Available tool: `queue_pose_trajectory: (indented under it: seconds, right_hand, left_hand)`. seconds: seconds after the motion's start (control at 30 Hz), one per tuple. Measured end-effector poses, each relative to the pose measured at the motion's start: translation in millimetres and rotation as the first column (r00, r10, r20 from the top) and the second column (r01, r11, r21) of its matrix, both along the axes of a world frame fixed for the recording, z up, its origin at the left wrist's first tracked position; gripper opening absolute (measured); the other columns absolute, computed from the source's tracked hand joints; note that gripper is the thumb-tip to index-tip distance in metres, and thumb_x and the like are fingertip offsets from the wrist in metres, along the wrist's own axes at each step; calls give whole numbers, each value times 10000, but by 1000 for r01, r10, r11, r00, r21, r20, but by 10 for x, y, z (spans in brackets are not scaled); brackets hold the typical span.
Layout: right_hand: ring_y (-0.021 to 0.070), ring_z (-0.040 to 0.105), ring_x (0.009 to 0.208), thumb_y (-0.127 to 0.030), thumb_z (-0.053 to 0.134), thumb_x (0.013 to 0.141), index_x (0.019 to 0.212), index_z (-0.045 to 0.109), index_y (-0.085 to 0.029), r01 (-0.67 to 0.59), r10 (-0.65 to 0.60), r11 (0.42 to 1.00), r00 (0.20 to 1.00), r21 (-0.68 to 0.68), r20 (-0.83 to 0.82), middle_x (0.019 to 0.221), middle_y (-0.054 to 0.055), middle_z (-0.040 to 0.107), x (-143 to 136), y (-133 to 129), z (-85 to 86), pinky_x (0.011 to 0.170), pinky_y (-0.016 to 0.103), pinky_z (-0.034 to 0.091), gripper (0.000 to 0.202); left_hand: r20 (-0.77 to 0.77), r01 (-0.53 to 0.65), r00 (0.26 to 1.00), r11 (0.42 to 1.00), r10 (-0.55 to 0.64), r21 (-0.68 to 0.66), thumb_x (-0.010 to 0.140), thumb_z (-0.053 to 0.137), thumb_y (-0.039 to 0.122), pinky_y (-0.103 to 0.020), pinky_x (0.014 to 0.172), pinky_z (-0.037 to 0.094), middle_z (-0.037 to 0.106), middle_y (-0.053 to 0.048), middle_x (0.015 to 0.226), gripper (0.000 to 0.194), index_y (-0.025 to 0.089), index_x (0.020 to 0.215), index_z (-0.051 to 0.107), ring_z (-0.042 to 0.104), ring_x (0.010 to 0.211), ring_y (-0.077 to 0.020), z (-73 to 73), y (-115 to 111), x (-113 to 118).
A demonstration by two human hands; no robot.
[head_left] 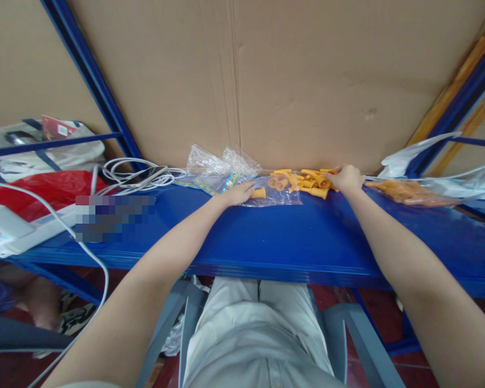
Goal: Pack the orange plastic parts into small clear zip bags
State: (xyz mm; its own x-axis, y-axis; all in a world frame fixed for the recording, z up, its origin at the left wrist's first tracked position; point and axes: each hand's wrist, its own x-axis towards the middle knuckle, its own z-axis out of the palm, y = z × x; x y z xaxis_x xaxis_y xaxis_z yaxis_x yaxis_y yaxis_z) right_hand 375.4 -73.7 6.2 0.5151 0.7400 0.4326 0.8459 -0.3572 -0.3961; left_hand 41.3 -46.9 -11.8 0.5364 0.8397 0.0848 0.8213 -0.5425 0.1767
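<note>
Several orange plastic pieces with flared ends, like small horns (pixel 317 192), lie heaped at the back of the blue table, partly on a clear plastic bag (pixel 281 199). My left hand (pixel 239 194) is closed around one orange horn-like piece (pixel 260 193), whose end sticks out to the right; the palm side is hidden. At the heap's right edge, the fingers of my right hand (pixel 348 179) pinch another orange piece, mostly covered by the hand. Clear bags with colourful printed strips (pixel 229 181) lie behind and left of my left hand.
A clear bag of orange pieces (pixel 404 192) lies at right. Coiled white cables (pixel 133 173), a power strip (pixel 36 229) and a red bag (pixel 52 191) are at left. Cardboard (pixel 291 81) stands behind the blue table (pixel 283 237). Another person's leg (pixel 44 302) shows at lower left.
</note>
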Motion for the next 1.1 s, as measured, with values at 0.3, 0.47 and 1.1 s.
queue_pose_trajectory:
  seconds: [0.3,0.47,1.1]
  right_hand:
    - [348,573,1091,-355,638,807,1010,698,-159,-29,27,999,995,22,94,1057,170,685,-21,-10,-70,947,537,397,289]
    - [346,544,1081,-451,641,804,1022,674,-160,-44,40,999,992,29,120,1086,173,659,-2,18,-93,922,525,388,364]
    - [292,557,1095,-264,618,808,1066,604,-124,-59,77,954,996,293,-50,1183,192,588,-16,-140,113,934,398,413,294]
  left_hand:
    - [11,25,1000,1000,-25,0,983,184,425,-336,1237,206,382,-55,1607,642,148,1527,382,329,1494,-210,-27,42,-28]
    - [-10,32,999,999,-32,-3,988,166,415,-322,1238,195,375,-63,1610,645,128,1526,376,320,1497,-202,-15,21,-26]
    - [-1,0,1000,1000,0,-27,992,167,383,-307,1236,188,363,-70,1612,638,101,1526,372,316,1498,-193,7,-27,-1]
